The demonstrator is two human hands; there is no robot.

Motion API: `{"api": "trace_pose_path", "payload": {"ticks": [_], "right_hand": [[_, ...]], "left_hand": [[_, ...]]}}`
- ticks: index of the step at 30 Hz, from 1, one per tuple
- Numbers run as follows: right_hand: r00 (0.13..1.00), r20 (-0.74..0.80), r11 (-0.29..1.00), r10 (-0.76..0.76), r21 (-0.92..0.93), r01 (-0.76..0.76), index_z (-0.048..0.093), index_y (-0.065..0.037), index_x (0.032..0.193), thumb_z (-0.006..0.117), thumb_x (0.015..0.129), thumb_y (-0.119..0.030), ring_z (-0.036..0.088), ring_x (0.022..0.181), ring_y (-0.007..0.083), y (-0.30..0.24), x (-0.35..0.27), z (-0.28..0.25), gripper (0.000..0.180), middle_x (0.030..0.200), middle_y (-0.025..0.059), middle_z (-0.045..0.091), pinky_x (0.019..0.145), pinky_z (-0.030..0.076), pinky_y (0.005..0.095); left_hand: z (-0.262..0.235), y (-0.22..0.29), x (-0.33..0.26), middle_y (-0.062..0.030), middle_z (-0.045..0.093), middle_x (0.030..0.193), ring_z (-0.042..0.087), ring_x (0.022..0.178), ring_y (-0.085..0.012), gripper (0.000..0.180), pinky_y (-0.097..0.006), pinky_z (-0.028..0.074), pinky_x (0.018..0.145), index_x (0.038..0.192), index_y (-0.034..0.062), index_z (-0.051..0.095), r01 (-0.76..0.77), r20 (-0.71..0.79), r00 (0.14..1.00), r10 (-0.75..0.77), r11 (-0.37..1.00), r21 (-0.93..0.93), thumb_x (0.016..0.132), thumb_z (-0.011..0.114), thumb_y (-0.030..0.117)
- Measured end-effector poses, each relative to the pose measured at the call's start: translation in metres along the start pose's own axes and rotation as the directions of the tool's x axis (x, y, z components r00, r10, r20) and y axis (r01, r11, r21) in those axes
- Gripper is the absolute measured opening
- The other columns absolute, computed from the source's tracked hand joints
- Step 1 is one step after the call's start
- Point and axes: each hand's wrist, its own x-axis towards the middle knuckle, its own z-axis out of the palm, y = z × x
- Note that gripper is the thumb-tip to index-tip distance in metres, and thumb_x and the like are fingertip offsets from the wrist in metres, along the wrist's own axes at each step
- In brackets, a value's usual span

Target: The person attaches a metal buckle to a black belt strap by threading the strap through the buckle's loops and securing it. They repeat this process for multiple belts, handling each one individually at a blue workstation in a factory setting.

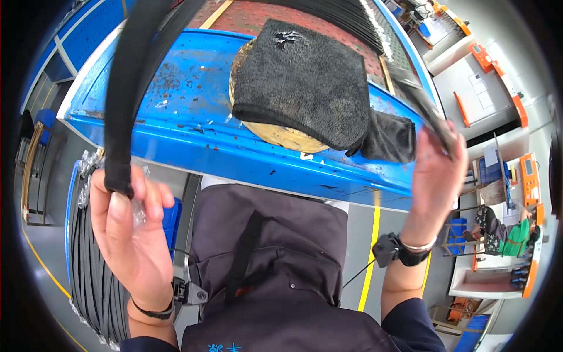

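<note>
My left hand (132, 229) is closed, pinching the end of a long flat black strip (120, 111) between thumb and fingers. From there the strip rises and leaves the picture at the top. At the right, my blurred right hand (437, 170) is raised, its fingers against a long, thin grey-black thing (428, 108) whose kind I cannot make out. Between the hands, a dark grey cloth (305, 82) with a torn white patch lies over a round wooden block (287, 138) on the blue workbench (193, 141). Another piece of grey cloth (390, 138) hangs beside it.
Several black strips (334, 17) lie across the far part of the bench. At the lower left, a bundle of black strips (97, 258) stands with clear plastic wrapping. A person in green (516, 239) is at another workstation on the right. Yellow lines (369, 276) mark the floor.
</note>
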Motion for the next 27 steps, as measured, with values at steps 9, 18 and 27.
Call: {"api": "trace_pose_path", "payload": {"ticks": [9, 18, 27], "right_hand": [[0.996, 0.062, 0.737, 0.071, -0.676, -0.011, 0.033, 0.004, 0.128, 0.058, 0.083, -0.014, 0.048, 0.108, 0.0185, 0.041, 0.021, 0.026, 0.055, 0.120, 0.0154, 0.047, 0.088, 0.041, 0.0286], [0.899, 0.421, -0.370, 0.121, -0.821, 0.434, 0.065, -0.011, 0.099, 0.059, 0.079, -0.023, 0.021, 0.129, 0.0366, 0.013, -0.041, 0.002, 0.023, 0.133, 0.0093, 0.039, 0.101, 0.010, 0.0575], [0.900, 0.395, -0.308, 0.187, -0.846, 0.435, 0.064, -0.007, 0.101, 0.056, 0.082, -0.025, 0.018, 0.130, 0.0384, 0.002, -0.034, 0.014, 0.028, 0.136, 0.0126, 0.034, 0.101, 0.008, 0.0574]], "left_hand": [[-0.013, 0.002, 0.001, -0.0028, 0.036, 0.074, 0.034, 0.059, -0.0085, 0.012, -0.024, 0.029, 0.057, 0.088, 0.0043, 0.042, -0.110, 0.002, 0.994, 0.110, 0.992, -0.066, 0.089, 0.045, 0.016], [-0.001, -0.018, -0.009, -0.0054, 0.040, 0.064, 0.039, 0.064, -0.0134, 0.012, -0.027, 0.032, 0.060, 0.081, 0.0055, 0.040, -0.358, 0.081, 0.931, 0.357, 0.842, 0.404, 0.084, 0.046, 0.015], [-0.005, -0.018, -0.015, -0.0145, 0.047, 0.078, 0.044, 0.072, -0.0210, 0.020, -0.031, 0.037, 0.064, 0.082, 0.0018, 0.042, -0.417, 0.188, 0.908, 0.375, 0.767, 0.487, 0.077, 0.056, 0.014]]}}
